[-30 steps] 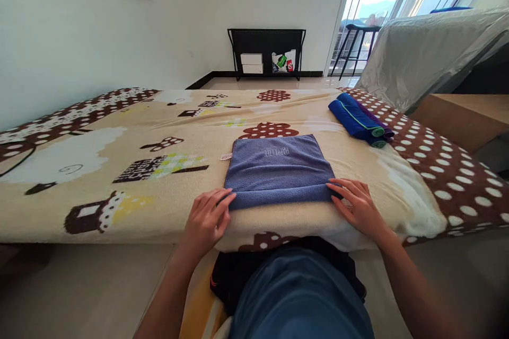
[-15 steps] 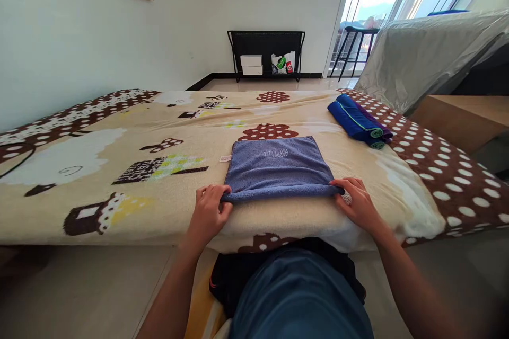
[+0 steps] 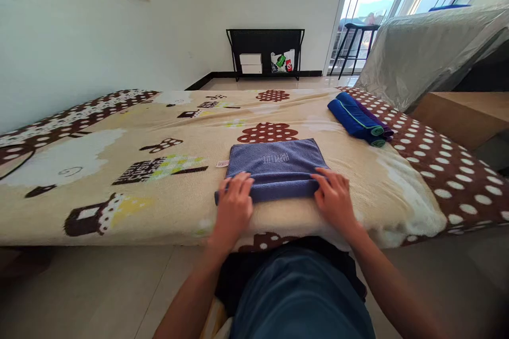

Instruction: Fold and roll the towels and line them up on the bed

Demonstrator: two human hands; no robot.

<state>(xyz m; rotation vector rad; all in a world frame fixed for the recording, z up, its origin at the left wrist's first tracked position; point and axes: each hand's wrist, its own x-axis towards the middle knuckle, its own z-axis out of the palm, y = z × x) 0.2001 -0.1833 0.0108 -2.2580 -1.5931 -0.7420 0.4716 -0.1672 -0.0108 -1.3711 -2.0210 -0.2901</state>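
Observation:
A blue-purple towel [image 3: 278,169] with "HAPPY LIFE" stitched on it lies on the bed, its near edge rolled into a thick band. My left hand [image 3: 234,202] rests over the left part of that roll, fingers stretched forward onto the cloth. Over the right part lies my right hand [image 3: 334,196], its fingers also extended and slightly apart. Neither hand grips the towel. A small pale label [image 3: 222,163] sticks out from the towel's left side. The left end of the roll shows just beyond my left hand.
Rolled blue and purple towels [image 3: 358,119] lie to the right on the patterned blanket [image 3: 191,143]. A cardboard box [image 3: 461,116] and a plastic-covered piece of furniture [image 3: 433,47] stand beyond the bed's right side. A black shelf [image 3: 266,42] stands against the far wall.
Both hands have let go of the roll's ends and moved inward to lie over it, fingers stretched out. The towel's near edge is rolled slightly further, and its left end shifted left.

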